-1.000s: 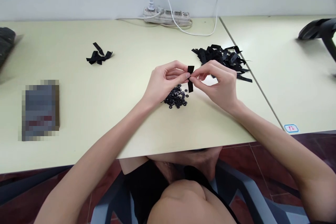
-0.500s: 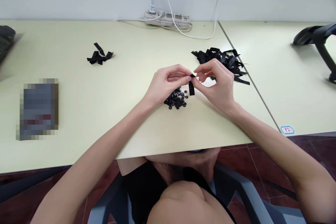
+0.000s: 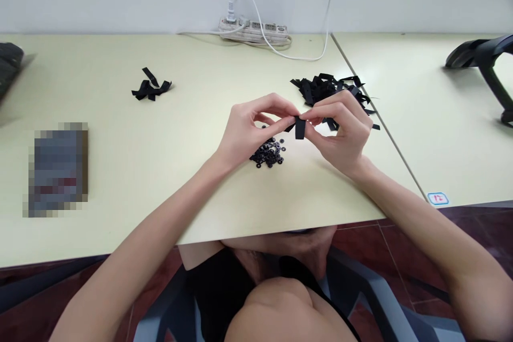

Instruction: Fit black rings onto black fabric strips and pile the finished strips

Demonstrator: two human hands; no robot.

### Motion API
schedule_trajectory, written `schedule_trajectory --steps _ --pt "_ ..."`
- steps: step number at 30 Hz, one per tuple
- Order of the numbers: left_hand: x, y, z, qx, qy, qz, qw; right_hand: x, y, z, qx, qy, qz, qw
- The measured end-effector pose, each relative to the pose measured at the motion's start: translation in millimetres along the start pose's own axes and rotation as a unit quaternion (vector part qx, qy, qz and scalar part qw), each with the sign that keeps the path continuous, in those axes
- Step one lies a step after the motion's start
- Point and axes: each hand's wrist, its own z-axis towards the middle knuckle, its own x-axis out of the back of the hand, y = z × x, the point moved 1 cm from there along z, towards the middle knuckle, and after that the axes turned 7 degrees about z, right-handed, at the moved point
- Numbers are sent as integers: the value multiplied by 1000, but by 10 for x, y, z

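Between my two hands is a short black fabric strip (image 3: 300,129), folded so that its ends hang down. My left hand (image 3: 258,123) pinches it from the left with thumb and fingertips. From the right, my right hand (image 3: 344,123) closes thumb and fingers on the same strip, and the fingertips of both hands nearly meet. Beneath my left hand lies a pile of small black ring-shaped pieces (image 3: 269,154), partly hidden by that hand. Behind my right hand is a heap of black strips (image 3: 320,87). Whether a ring piece is on the held strip is hidden.
A few black strips (image 3: 151,88) lie at the left rear of the table (image 3: 132,171). A blurred-out box-like object (image 3: 58,168) is at far left. By the wall stands a power strip (image 3: 254,31) with a white cable (image 3: 296,57). A black stand (image 3: 481,61) is at right.
The strip has turned from one straight hanging end to a folded shape with two ends showing. My right hand has shifted slightly right, and its fingers have closed in on the strip.
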Motion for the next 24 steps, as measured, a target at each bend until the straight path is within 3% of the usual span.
schedule_trajectory --steps 8,15,24 --pt "102 -27 25 -67 2 116 991 -12 -34 51 -11 -36 32 999" --pt "305 -103 100 -87 -18 211 973 3 96 24 -59 -274 30 959" --pt "305 -103 91 -111 -23 255 960 4 84 25 -76 -301 54 949"
